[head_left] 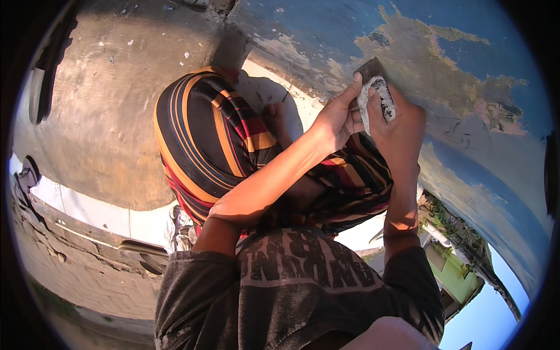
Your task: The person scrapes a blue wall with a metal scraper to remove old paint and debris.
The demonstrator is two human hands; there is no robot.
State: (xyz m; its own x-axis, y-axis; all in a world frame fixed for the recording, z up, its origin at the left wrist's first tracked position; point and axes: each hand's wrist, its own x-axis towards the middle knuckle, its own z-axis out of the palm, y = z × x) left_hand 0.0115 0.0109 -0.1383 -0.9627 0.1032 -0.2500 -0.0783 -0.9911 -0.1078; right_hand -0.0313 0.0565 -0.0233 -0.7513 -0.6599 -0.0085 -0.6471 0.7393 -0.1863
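Observation:
My left hand point(343, 115) and my right hand point(398, 129) are close together in front of the peeling wall. Between them is a small white piece point(386, 98) with rounded edges and dark smudged patches. A dark, flat, square-cornered piece point(371, 68) juts out beyond its far end. My left thumb presses the edge of the dark piece, with the fingers curled underneath. Across the white piece lies my right thumb, and the other right fingers are mostly hidden behind it. Whether the two pieces are joined, I cannot tell.
The wall point(461, 76) at right has flaking blue paint. Striped cloth point(204, 128) covers my bent legs. A smooth brown concrete surface point(111, 116) lies to the left, with a sandal point(143, 252) on the ground below it. Plants point(449, 224) and a green building point(452, 274) stand at lower right.

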